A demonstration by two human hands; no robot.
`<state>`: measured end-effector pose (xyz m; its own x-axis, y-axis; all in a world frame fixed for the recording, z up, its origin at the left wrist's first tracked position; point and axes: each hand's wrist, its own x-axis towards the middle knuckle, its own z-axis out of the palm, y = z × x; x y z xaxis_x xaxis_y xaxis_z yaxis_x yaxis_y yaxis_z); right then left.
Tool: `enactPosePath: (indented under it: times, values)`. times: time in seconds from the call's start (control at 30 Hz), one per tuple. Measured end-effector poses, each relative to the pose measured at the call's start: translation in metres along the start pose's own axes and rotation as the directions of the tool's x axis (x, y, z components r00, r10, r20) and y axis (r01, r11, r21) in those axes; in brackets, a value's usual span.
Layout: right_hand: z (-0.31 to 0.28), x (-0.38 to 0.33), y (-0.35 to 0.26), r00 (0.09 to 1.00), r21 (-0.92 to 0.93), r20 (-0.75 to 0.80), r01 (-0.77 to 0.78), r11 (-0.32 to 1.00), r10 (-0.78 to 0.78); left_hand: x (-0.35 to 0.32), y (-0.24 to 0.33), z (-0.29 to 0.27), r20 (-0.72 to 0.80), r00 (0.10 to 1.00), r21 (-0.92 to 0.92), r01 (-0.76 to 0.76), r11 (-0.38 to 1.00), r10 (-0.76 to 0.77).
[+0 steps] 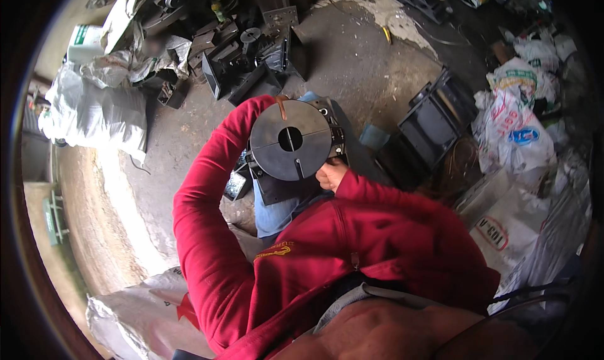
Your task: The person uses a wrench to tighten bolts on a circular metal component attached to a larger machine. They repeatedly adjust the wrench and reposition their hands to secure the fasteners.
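**Steadying the slotted steel disc on the lap**

Held over the knees: round dark disc (pixel 290 141) with centre hole and radial slot. Right hand (pixel 331 174) curled tight on lower rim; left hand hidden behind upper edge, grip impossible to judge. Best kept level, fingers clear of slot. Crowding around: black metal brackets (pixel 251 64), black tray (pixel 434 124), white sacks (pixel 94 111) on concrete floor (pixel 358 64).

Dark metal brackets (pixel 245 64) on concrete floor (pixel 358 64), white sacks (pixel 94 111), black trays (pixel 434 124)
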<state>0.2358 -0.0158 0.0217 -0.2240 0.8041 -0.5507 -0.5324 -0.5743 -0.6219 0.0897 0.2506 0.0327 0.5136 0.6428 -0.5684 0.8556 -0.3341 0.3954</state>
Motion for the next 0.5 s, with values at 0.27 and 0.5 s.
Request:
enactPosePath:
  times: [0.27, 0.5]
  values:
    - [-0.065, 0.044, -0.121, 0.996, -0.411, 0.071, 0.074, 0.909, -0.049, -0.077, 0.042, 0.019, 0.01, 1.0, -0.939, 0.019, 0.343, -0.029]
    - [-0.022, 0.083, -0.194, 0.984, -0.823, 0.176, 0.168, 0.543, -0.038, -0.128, 0.114, 0.096, -0.282, 0.947, -0.923, -0.312, -0.226, -0.156]
